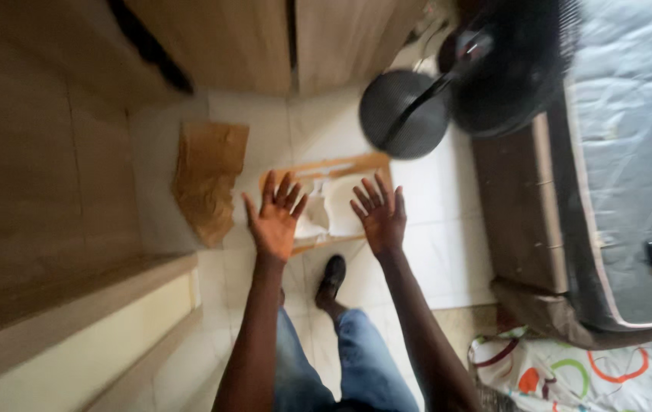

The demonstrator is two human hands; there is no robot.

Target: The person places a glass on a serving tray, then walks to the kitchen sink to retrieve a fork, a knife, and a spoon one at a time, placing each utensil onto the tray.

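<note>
On the pale tiled floor [448, 229], ahead of the person's feet, lies a shallow wooden box [331, 165] with a light wood frame, holding crumpled white paper [334, 214] inside. Its long axis runs left to right, slightly tilted so the right end sits a little farther away, and its open face looks upward. At the far left stand wooden cabinet panels [28, 168], with a pale ledge [82, 328] nearer. Just left of the box a crumpled brown paper bag [208, 179] lies flat on the tiles, close to the box but apart from it. The left hand [274, 217] hovers over the left end of the box, fingers spread wide, holding nothing. The right hand [379, 216] hovers over the right end, likewise splayed and empty; whether either touches the frame cannot be told. Below the hands a black shoe [332, 276] and blue jeans [364, 358] show. Beyond the box, to the right, a black standing fan [509, 65] rests on its round base [404, 114], near the box's far right corner. At the far right is a bed with a grey mattress [631, 137], and a patterned cloth [570, 370] lies near it.
</note>
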